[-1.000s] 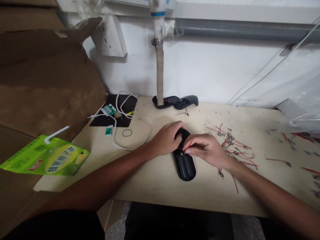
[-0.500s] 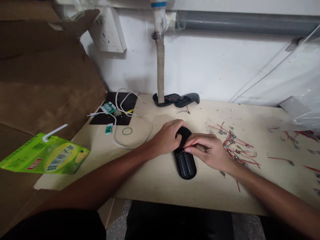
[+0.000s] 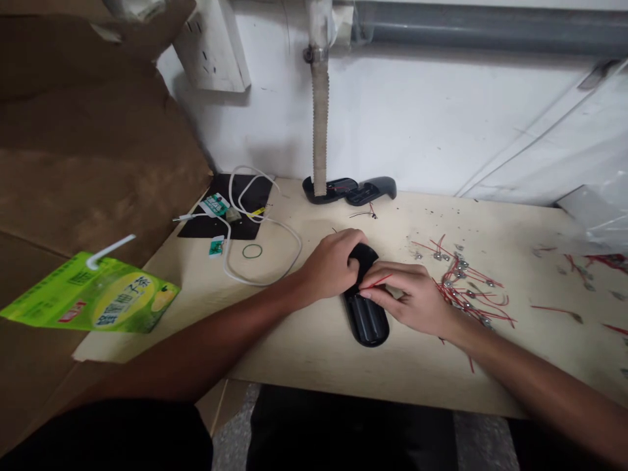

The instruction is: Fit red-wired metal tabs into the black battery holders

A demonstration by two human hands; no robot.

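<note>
A long black plastic casing [image 3: 369, 322] with rounded ends and lengthwise hollows lies on the table in front of me. My left hand [image 3: 334, 265] grips its far end, thumb bent over the near side. From the right, my right hand [image 3: 405, 291] pinches a thin red wire [image 3: 379, 282] between thumb and forefinger, just above the casing's middle. The fingers hide where the wire ends. Beside my right wrist is a loose pile of red wires with small metal contacts [image 3: 464, 297].
Two more black casing parts [image 3: 375, 191] stand at the back beneath a hanging ribbed hose [image 3: 320, 131]. A white cable [image 3: 260, 282], green circuit boards [image 3: 216, 246] and a green drink pouch [image 3: 105, 294] with a straw are on the left. Cardboard [image 3: 98, 157] walls the left side.
The view has shifted slightly. Both hands stay on the casing, and the right fingers with the red wire have moved very little.
</note>
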